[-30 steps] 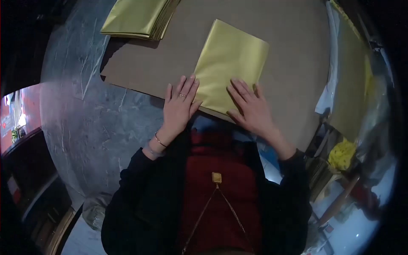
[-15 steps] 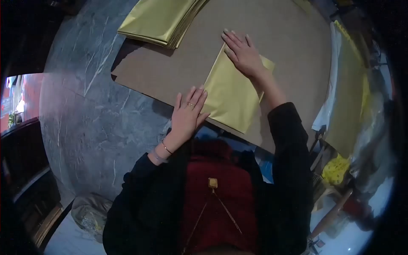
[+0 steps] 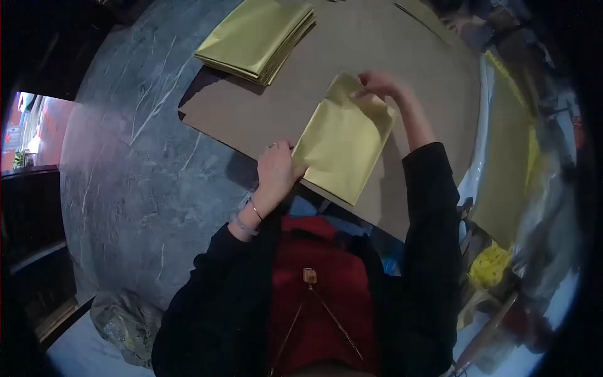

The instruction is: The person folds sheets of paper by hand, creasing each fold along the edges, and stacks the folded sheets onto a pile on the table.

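Gold paper (image 3: pixel 344 141): one piece, on cardboard (image 3: pixel 232 125), apart from the piled stack (image 3: pixel 251 38). My left hand (image 3: pixel 274 168): half-curled at its left edge, grip unclear. My right hand (image 3: pixel 382 85): closed, pinching its far edge.

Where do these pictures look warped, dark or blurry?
In the head view, the grey marbled surface bends outward and the corners fall to black; in the head view, the bright opening at left glares, shadow darkens the brown cardboard right of the gold paper, and the right hand looks slightly smeared.
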`<state>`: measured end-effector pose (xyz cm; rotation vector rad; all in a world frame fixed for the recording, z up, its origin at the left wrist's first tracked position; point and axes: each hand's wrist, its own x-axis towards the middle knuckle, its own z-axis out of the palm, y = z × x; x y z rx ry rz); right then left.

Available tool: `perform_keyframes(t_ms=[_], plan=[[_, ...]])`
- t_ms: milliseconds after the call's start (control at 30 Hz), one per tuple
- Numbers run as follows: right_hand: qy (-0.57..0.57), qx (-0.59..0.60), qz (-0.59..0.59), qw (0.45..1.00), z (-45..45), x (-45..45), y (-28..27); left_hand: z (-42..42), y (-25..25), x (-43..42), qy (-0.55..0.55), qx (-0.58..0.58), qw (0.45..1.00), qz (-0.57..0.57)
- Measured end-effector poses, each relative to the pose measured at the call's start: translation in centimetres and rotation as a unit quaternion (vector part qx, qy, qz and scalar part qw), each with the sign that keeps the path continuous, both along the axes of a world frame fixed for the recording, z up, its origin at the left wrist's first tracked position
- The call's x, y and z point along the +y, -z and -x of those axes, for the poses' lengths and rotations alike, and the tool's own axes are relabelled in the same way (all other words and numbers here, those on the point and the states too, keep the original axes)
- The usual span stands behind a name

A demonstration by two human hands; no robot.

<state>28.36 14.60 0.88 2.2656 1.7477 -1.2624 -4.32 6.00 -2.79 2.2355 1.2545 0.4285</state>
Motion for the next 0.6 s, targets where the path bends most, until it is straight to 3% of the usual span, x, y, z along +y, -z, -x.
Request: perform_keyframes(t_ms=[167, 233, 367, 433, 500, 600], plan=[[-0.013, 0.071, -0.073, 0.995, -2.3, -1.7, 1.5, 0.0, -0.3, 0.1, 0.027, 0.043, 0.998, -0.042], [0.009, 0.188, -0.147, 0.971, -1.6, -3.8, -0.2, 0.0, 0.3, -0.1, 0.012, -0.009, 0.996, -0.083], [0.054, 0.124, -0.152, 0.979, 1.6, -8.7, -8.3, -0.6, 0.0, -0.1, -0.026, -0.085, 0.996, -0.024], [0.05, 0.292, -0.314, 0.902, 1.3, -10.6, -9.0, -0.8, -1.0, 0.2, -0.02, -0.098, 0.994, 0.035], [0.067, 0.256, -0.33, 0.906, 1.5, -11.7, -9.9, -1.0, -0.8, 0.6, 0.01, -0.087, 0.982, 0.165], [0.062, 0.226, -0.36, 0.903, 0.7, -13.3, -10.0, -1.1, -2.6, -0.5, 0.024, -0.152, 0.983, 0.103]])
